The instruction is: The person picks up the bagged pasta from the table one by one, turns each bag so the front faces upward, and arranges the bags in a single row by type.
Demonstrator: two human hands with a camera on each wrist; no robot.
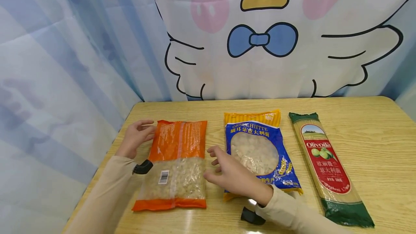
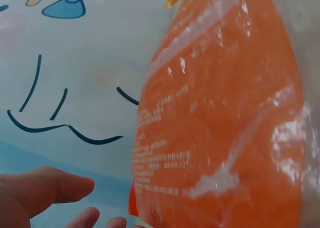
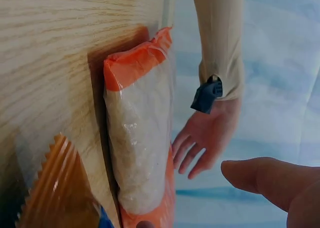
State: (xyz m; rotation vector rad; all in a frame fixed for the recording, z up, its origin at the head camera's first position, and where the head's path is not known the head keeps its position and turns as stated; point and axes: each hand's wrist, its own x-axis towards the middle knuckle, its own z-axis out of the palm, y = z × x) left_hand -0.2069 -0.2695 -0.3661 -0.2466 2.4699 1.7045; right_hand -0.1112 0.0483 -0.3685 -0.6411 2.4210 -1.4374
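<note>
A clear-and-orange bag of pasta (image 1: pixel 178 176) lies back side up on the table, its barcode showing. My left hand (image 1: pixel 137 138) is at its upper left edge, fingers loosely bent and holding nothing. In the left wrist view the thumb (image 2: pixel 60 185) stands apart from the bag's orange end (image 2: pixel 225 112). Between this bag and a blue-and-yellow bag of orecchiette (image 1: pixel 255 151) is my right hand (image 1: pixel 232 172), its fingers spread and empty. It covers the blue bag's lower left part. The right wrist view shows the right thumb (image 3: pixel 265 180) away from the orange-ended bag (image 3: pixel 137 143).
A long pack of spaghetti (image 1: pixel 326 161) with green ends and a red label lies at the right of the wooden table (image 1: pixel 380 143). A printed curtain (image 1: pixel 260 75) hangs behind and to the left. Each wrist wears a small black device (image 1: pixel 143 167).
</note>
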